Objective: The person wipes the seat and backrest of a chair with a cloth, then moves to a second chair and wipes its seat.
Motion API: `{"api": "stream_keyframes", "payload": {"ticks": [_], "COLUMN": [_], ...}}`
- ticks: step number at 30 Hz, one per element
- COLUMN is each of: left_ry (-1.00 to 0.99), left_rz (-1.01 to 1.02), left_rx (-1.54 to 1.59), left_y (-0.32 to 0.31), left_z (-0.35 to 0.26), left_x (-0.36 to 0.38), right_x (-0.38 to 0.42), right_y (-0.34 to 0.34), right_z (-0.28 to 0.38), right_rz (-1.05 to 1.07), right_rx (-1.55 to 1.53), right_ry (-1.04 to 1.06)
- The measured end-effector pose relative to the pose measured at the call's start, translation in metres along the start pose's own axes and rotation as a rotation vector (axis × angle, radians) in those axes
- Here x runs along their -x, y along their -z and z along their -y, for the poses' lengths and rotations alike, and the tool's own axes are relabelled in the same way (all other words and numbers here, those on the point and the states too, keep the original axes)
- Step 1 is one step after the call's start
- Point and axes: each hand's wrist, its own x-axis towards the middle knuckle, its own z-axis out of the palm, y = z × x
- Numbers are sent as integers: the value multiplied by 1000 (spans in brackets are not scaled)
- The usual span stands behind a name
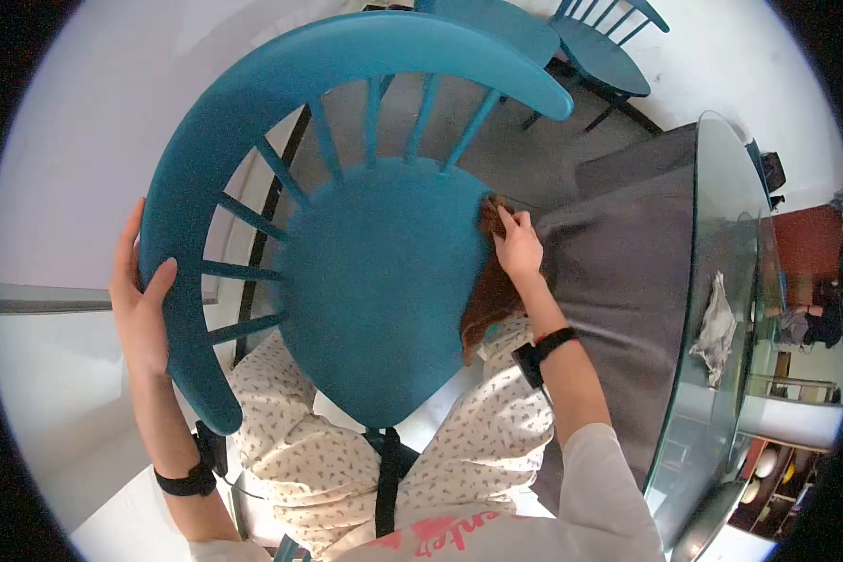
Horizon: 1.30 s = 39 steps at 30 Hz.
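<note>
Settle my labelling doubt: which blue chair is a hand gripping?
The nearest chair, its curved backrest in the left hand; the other blue chairs stand behind it, untouched.

White wall point(721, 56), grey floor point(534, 150), more teal chairs point(599, 56) behind, glass-topped table point(721, 206) with dark grey cloth point(618, 272).

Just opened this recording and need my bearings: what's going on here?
A person steadies a blue chair with the left hand on its curved backrest. Their right hand presses a brown cloth to the edge of the seat. Beside them stands a glass-topped table with a pale cloth on it.
</note>
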Motion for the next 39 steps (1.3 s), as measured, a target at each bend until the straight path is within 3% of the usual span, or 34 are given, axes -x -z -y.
{"api": "stream_keyframes", "payload": {"ticks": [11, 14, 20, 26, 32, 35, 39], "left_ry": [72, 70, 97, 77, 75, 49, 84], "left_rz": [-13, 7, 35, 25, 23, 19, -31], "left_rx": [63, 33, 16, 15, 37, 37, 25], "left_y": [-8, -4, -1, -2, -4, -5, -11], "left_z": [-9, -7, -8, -7, -5, 0, -5], "left_x": [3, 1, 2, 3, 2, 1, 4], "right_x": [-92, -82, -8, 32, -20, -49, -88], "right_y": [7, 3, -8, -12, -32, -40, -42], "right_z": [50, 48, 68, 92, 102, 114, 124], "right_rz": [205, 152, 148, 12, -64, -75, 9], "right_rx": [42, 5, -62, 76, 123, 230, 323], "right_ry": [71, 90, 328, 490, 404, 264, 200]}}
